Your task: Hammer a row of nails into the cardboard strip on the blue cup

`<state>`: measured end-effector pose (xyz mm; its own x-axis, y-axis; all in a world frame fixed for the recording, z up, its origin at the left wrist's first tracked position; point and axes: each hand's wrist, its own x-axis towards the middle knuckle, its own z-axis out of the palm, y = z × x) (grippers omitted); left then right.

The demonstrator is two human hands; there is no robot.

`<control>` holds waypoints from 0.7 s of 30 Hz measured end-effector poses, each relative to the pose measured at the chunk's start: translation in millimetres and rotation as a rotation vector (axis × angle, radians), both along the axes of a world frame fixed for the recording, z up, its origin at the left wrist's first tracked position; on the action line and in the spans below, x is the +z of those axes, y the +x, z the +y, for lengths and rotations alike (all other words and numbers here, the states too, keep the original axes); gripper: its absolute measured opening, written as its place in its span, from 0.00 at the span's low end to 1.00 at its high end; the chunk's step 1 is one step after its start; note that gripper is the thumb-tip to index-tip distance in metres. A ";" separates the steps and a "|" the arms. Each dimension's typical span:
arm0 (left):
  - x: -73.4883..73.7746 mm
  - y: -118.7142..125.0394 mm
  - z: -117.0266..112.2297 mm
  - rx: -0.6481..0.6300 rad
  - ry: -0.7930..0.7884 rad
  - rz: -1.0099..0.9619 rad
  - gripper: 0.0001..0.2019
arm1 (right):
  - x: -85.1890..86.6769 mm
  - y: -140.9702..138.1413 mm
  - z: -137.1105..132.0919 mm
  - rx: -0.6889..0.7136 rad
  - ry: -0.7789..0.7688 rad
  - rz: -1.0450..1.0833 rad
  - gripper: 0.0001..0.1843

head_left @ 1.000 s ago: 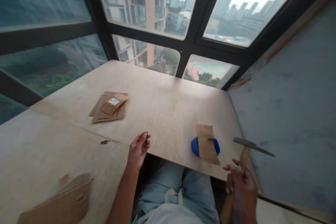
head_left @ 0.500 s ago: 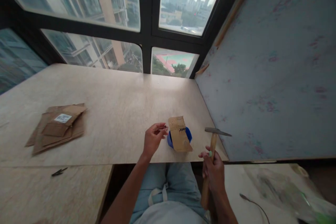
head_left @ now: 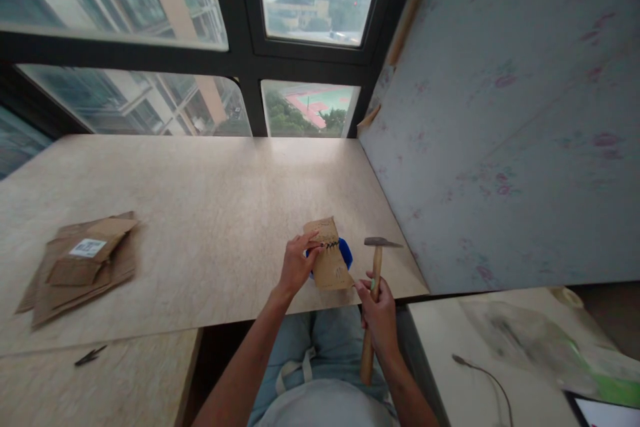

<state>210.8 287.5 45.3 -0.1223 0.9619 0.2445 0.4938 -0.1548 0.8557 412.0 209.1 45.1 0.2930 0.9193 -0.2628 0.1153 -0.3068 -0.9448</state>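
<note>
My left hand [head_left: 299, 261] is closed in a pinch at the left side of a piece of brown cardboard [head_left: 333, 270]. A small dark nail-like piece shows at its fingertips, too small to make out well. Across the cardboard's middle runs a row of short dark pieces. The cardboard lies over a blue container [head_left: 345, 252], which it partly hides. My right hand [head_left: 380, 310] is wrapped around the wooden handle of a hammer [head_left: 377, 267], held upright with its metal head on top. Its thumb and forefinger reach the cardboard's lower right corner.
Flat brown cardboard packages [head_left: 83, 267], one with a white label, lie on the left of the pale tabletop [head_left: 215, 213]. Thin dark pieces [head_left: 90, 355] rest on the lower left surface. A patterned wall [head_left: 500, 147] borders the right. A cable [head_left: 483, 370] and clear plastic lie lower right.
My left hand has moved from beside the cardboard onto it. My right hand, still holding the hammer, has come left to the cardboard's corner. The camera view has shifted too.
</note>
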 end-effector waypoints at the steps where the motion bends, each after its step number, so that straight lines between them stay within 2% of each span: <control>1: -0.4 0.5 0.2 0.002 -0.003 0.004 0.16 | 0.2 -0.2 1.0 0.007 -0.004 0.004 0.29; 9: -4.3 -0.2 1.1 -0.027 0.027 0.074 0.16 | 3.9 -6.0 5.7 0.020 -0.013 0.058 0.28; 15: -8.9 -1.2 -2.2 -0.030 0.120 0.154 0.14 | -0.3 -6.1 6.8 0.022 -0.011 0.096 0.29; 21: -11.1 1.1 -4.9 -0.014 0.188 0.228 0.13 | 3.4 -2.1 8.7 0.045 -0.020 0.018 0.29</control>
